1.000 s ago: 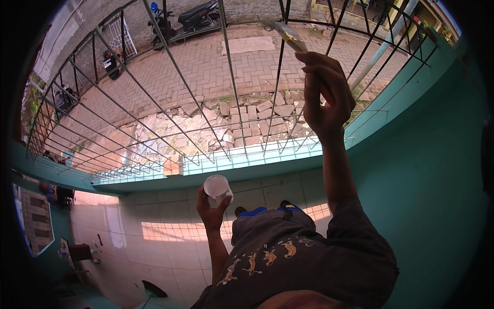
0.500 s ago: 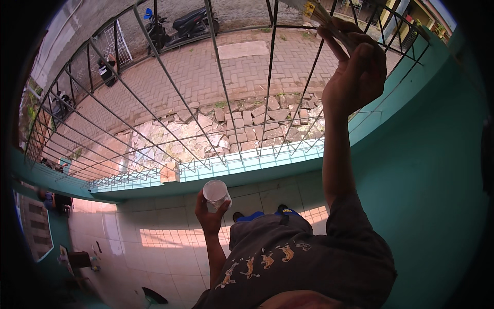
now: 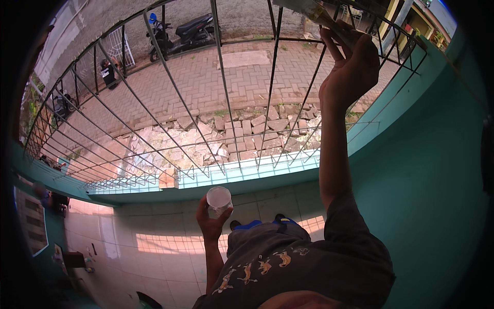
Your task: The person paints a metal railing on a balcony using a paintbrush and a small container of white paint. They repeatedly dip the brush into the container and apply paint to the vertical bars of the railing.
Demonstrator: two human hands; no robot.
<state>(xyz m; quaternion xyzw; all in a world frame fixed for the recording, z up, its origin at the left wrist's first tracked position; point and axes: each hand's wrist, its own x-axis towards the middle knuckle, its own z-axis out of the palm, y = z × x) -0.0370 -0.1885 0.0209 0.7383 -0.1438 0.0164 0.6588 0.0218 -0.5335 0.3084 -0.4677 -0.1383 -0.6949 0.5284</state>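
My right hand [image 3: 350,74] is raised high at the upper right, its fingers closed round the handle of a flat paintbrush [image 3: 314,14]. The brush's broad grey end points up and left, up against the dark metal bars [image 3: 274,67]; its tip runs to the picture's top edge. Lower down, in front of my body, my left hand [image 3: 210,224] grips a white cup [image 3: 219,200] from the side. The cup stands upright with its mouth facing up; what is inside cannot be made out clearly.
A low turquoise wall [image 3: 247,177] runs below the bars, with a brick-coloured block [image 3: 168,178] on its ledge. Past the bars lie broken pavers [image 3: 252,135] and a parked motorcycle [image 3: 193,31]. Pale floor tiles [image 3: 170,262] are underfoot, and a turquoise wall [image 3: 422,206] rises at my right.
My right hand and the paintbrush have moved a little left, the brush tilting flatter. The whole view has shifted slightly, and the cup appears a little lower and farther right.
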